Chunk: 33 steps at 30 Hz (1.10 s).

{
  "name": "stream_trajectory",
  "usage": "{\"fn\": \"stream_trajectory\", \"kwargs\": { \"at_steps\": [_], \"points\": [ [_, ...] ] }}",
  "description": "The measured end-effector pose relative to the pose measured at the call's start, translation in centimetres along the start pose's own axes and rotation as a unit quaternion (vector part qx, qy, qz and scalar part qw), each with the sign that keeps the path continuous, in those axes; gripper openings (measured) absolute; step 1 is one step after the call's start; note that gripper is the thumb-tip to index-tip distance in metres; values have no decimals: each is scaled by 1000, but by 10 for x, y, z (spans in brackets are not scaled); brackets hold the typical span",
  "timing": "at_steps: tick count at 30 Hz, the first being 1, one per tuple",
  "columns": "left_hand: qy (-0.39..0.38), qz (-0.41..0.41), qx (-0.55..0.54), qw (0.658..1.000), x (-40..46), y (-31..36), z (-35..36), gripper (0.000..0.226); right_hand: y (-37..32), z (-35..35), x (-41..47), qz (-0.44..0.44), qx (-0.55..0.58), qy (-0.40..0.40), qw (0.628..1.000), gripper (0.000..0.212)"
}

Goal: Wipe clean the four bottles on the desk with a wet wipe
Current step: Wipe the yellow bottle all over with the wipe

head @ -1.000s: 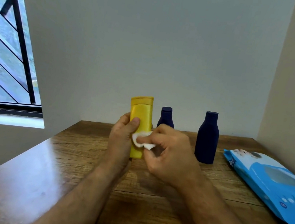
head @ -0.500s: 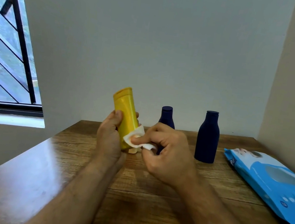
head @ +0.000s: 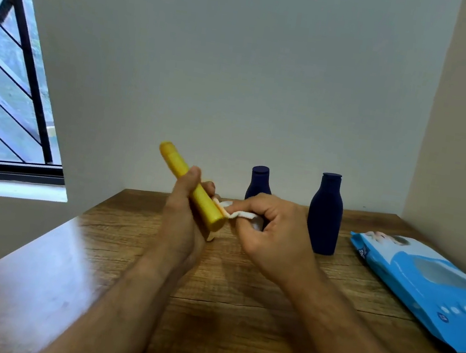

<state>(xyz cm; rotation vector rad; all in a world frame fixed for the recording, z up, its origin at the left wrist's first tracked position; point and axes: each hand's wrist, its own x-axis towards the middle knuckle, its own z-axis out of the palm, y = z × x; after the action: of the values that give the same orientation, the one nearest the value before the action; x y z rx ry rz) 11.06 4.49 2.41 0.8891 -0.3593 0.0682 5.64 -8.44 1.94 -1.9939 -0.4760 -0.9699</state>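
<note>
My left hand (head: 183, 214) grips a yellow bottle (head: 176, 167) above the wooden desk (head: 235, 320). The bottle is tilted, cap up to the left and base toward me. My right hand (head: 271, 235) pinches a crumpled white wet wipe (head: 230, 210) against the bottle's lower end. Two dark blue bottles stand at the back of the desk: a smaller one (head: 258, 183) partly hidden behind my right hand, and a taller one (head: 325, 213) to its right. Something small and pale shows under my left hand; what it is cannot be told.
A blue pack of wet wipes (head: 425, 287) lies flat on the desk's right side, near the right wall. A barred window (head: 8, 85) is on the left. The desk's left edge runs diagonally toward me.
The yellow bottle went from upright to steeply tilted, cap swinging left and base turning toward me. My left hand turned with it. The wipe moved down to the bottle's lower end.
</note>
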Motion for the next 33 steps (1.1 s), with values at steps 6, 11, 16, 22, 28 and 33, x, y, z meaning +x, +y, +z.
{"fn": "stream_trajectory", "kwargs": {
  "at_steps": [6,11,16,22,28,33],
  "points": [
    [-3,-12,-133,991,3,2,-2,36,0,-2,4,28,-11,67,997,24],
    [-28,-28,-146,988,3,-1,2,29,-7,3,1,-23,-15,90,996,20],
    [-27,-52,-126,990,3,-1,-1,26,-10,6,-1,-83,-57,85,991,20],
    [-41,-56,-110,992,-2,-1,5,26,8,0,2,17,-82,119,989,15],
    [-28,-35,-117,992,-2,0,5,19,-2,2,0,28,-28,91,995,12],
    [-32,0,-105,994,-4,3,3,30,-7,-1,2,-26,-18,150,988,14]
  ]
}}
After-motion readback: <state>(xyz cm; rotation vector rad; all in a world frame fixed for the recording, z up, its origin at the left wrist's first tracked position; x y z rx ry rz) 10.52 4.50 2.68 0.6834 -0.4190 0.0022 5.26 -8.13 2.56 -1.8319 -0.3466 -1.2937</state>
